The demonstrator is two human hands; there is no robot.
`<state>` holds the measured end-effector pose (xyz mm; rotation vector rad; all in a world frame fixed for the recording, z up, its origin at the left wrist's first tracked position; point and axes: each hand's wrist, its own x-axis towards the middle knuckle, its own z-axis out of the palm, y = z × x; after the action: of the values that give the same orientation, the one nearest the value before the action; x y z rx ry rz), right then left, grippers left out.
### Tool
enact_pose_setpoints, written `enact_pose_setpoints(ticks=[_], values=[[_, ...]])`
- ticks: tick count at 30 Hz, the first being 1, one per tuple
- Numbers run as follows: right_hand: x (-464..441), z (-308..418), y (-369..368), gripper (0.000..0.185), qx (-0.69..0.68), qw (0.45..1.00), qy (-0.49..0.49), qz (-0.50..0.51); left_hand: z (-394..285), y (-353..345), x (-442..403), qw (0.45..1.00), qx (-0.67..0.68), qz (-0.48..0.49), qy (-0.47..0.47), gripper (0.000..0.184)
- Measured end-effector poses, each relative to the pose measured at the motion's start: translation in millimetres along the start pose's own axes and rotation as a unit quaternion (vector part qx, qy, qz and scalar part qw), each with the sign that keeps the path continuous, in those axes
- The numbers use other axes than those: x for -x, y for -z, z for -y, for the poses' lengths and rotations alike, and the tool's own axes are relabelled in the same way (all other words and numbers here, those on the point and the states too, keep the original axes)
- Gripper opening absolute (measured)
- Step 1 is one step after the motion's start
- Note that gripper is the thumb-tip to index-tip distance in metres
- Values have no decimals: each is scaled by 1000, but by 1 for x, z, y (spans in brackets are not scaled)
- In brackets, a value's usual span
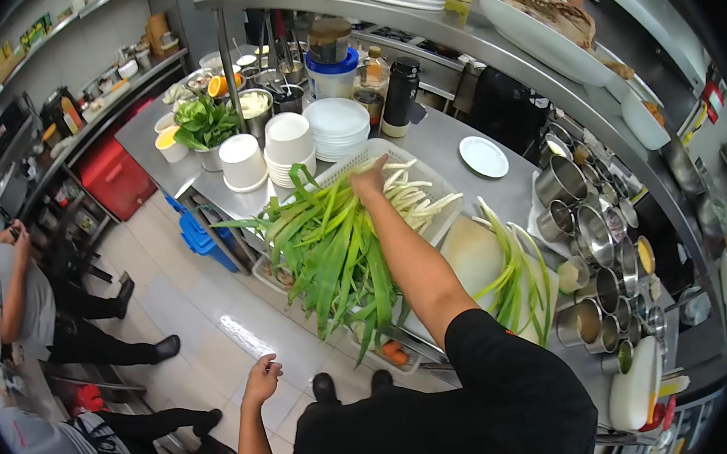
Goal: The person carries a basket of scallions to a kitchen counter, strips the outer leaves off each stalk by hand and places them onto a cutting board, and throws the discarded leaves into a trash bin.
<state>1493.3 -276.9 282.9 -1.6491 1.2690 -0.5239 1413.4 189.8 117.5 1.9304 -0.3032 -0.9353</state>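
Note:
A white plastic basket on the steel counter holds a large heap of leeks. Their green leaves hang over the counter's front edge and their white ends point right. My right hand is closed around some stalks near the white ends; its fingers are partly hidden. Beside the basket, a few more leeks lie across a pale cutting board. My left hand hangs over the floor, away from the counter, its fingers loosely bent and apart with nothing in them.
Stacked white plates, white tubs and a leafy green bunch stand left of the basket. Steel pots crowd the right side. A shelf runs overhead. Two people in grey shirts are at the left.

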Motion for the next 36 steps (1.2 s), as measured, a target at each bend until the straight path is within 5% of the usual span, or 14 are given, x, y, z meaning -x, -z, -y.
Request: enact_pose_setpoints(ticks=[5,7,8,9,11,13,15,17,22,24,25,27,34,36], values=[[-1,-9,-6,106,-123,990,30,-69,-60,23,-6,989,22,-77,-123,34],[-11,-18,-5,96,-240,955,23,-171,-92,29,-16,962,25,-165,-214,32],[-44,-37,-18,68,-280,946,7,-161,-112,30,-22,950,31,-189,-245,31],[-49,-38,-9,68,-279,946,6,-167,-139,31,-26,937,38,-212,-276,31],[-47,-40,10,34,-437,898,-53,-6,-203,27,-27,919,34,-217,-327,32],[-39,-34,30,26,-456,889,-39,4,-256,14,-44,885,65,-189,-421,32],[-27,-23,50,19,-476,879,-23,15,-303,0,-64,868,-39,-181,-460,30],[-13,-12,69,14,-596,801,-47,28,-340,-20,-98,859,-89,-143,-483,27],[27,-3,120,15,-641,755,32,133,-374,-80,-201,825,-264,-86,-492,30],[41,-3,138,15,-634,762,40,125,-379,-104,-223,771,-454,-121,-429,22],[47,-7,146,15,-635,760,31,133,-379,-112,-229,769,-455,-108,-435,22],[49,-17,163,15,-639,758,23,128,-380,-117,-242,784,-536,-77,-303,22],[43,-19,194,23,-658,742,87,98,-393,-110,-250,745,-581,-56,-322,26],[41,-21,189,24,-656,749,36,86,-381,-117,-266,748,-595,-46,-291,30]])
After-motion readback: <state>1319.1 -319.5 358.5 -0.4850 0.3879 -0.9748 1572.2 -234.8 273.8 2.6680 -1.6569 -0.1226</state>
